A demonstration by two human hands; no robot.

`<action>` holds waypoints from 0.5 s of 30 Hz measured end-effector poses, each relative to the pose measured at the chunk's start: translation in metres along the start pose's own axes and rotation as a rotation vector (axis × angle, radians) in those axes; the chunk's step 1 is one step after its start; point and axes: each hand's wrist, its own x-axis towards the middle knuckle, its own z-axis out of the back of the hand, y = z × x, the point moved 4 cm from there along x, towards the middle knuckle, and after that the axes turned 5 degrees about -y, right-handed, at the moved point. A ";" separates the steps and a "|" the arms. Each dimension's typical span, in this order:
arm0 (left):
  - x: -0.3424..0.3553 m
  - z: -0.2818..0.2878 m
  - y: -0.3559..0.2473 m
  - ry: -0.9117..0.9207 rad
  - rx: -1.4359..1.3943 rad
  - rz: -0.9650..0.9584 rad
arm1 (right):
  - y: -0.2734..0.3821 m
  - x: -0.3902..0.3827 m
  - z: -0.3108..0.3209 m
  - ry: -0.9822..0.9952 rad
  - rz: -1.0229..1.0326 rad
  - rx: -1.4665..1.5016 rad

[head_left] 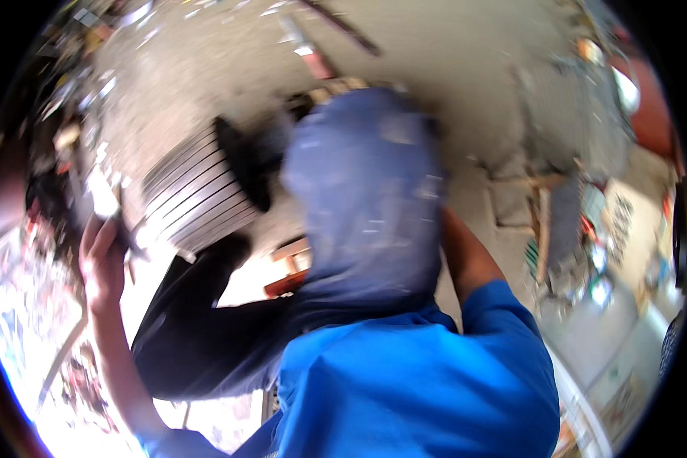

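Observation:
My left hand (101, 263) reaches out at the left, blurred by motion, its fingers stretched and apart. Close beside the fingertips is a dark grey piece (127, 238) that I cannot make out; no hold on it shows. To the right of this hand, a grey ribbed cylinder (195, 191), which looks like an electric motor housing with a black end, lies tilted on the floor. My right forearm (469, 256) passes down behind my raised knee in dark blue trousers, which hides the right hand.
A red-handled tool (318, 66) and a dark bar (343, 29) lie on the floor ahead. Reddish wooden pieces (288, 278) are near my legs. Cluttered scraps (53, 114) line the left; a wooden frame (540, 221) and a cardboard box (635, 217) stand at right.

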 end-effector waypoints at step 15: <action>0.003 0.009 0.006 -0.060 0.363 -0.159 | -0.029 0.050 0.113 -0.181 0.003 0.116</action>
